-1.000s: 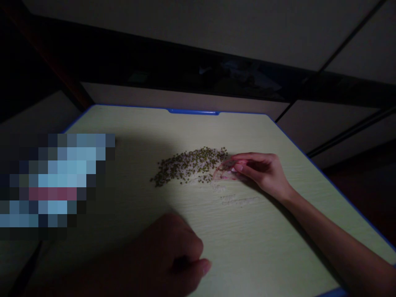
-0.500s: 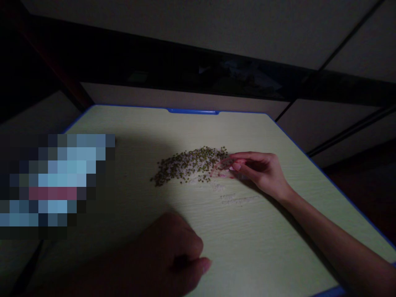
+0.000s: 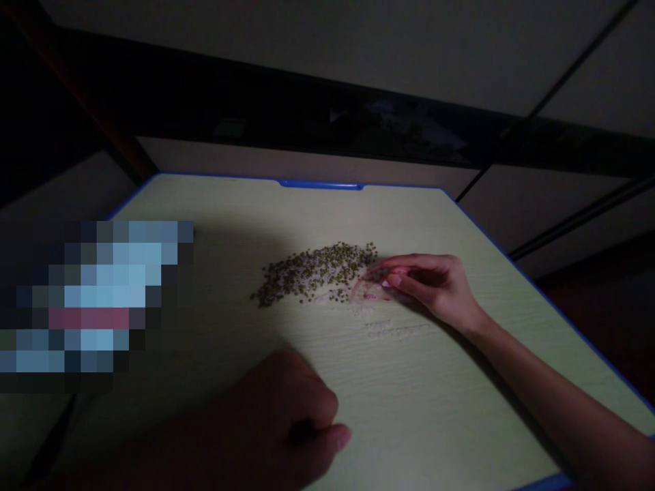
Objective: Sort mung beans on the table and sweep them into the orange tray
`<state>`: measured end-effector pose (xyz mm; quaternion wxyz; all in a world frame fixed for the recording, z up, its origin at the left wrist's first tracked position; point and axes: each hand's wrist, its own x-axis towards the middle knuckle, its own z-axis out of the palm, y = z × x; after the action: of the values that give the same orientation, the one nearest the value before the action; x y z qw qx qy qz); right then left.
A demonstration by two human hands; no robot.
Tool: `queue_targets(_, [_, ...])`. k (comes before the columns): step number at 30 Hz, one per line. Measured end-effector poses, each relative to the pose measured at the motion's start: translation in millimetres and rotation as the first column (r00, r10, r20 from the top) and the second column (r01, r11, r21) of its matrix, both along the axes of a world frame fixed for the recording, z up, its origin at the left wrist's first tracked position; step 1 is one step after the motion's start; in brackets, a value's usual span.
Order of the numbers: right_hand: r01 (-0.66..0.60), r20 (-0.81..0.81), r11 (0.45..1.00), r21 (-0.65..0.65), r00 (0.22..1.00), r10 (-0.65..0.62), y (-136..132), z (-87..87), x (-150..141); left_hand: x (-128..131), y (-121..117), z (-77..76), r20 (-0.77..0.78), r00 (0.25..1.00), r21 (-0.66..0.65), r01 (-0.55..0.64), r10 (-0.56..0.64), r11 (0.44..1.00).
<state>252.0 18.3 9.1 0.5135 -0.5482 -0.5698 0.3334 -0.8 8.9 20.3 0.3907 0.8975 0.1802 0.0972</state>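
Observation:
A long heap of small green beans [image 3: 320, 266], like mung beans, mixed with fine pale grains, lies on the light wood-patterned table [image 3: 440, 395]. At its right end, my right hand [image 3: 434, 286] pinches a clear, pink-tinted protractor [image 3: 366, 286] between thumb and fingers. The protractor's curved edge faces the heap, and my fingers cover its right part. My left hand [image 3: 291, 416] is curled into a loose fist, in shadow near the front of the table. Nothing shows in the fist, and it is apart from the heap.
Thin streaks of pale grains [image 3: 391, 329] lie in front of the protractor. The table has a blue rim [image 3: 320, 185]. A pixelated patch [image 3: 107, 286] hides the left side. Behind the table stand panels with a dark recess [image 3: 286, 116].
The protractor has tilted slightly, and its lower edge sits a little lower. My left hand keeps its closed shape. The heap looks nearly the same.

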Motion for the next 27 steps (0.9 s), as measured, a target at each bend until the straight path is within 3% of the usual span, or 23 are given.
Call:
queue_targets(6, [0.104,-0.163,0.995,0.013,0.981,-0.100,3.0,0.4,-0.7,0.4,-1.3,-1.7,0.015,0.999,0.024,-0.034,0.033,0.999])
queue_targets(10, [0.060,-0.220,0.998,-0.037,0.973,-0.066,4.3,-0.1,-1.8,0.3,-0.3,-1.6,0.006,1.000,0.020,-0.011,0.011,1.000])
queue_targets(20, [0.002,-0.094,1.000,-0.005,0.996,-0.002,1.7,-0.8,-1.3,0.8,3.0,-1.6,0.015,1.000,0.015,0.022,-0.022,1.000])
queue_targets(27, [0.056,-0.134,0.998,-0.034,0.989,-0.061,2.3,-1.4,-3.7,1.7,3.7,-2.4,0.024,0.999,0.025,0.028,-0.029,0.999])
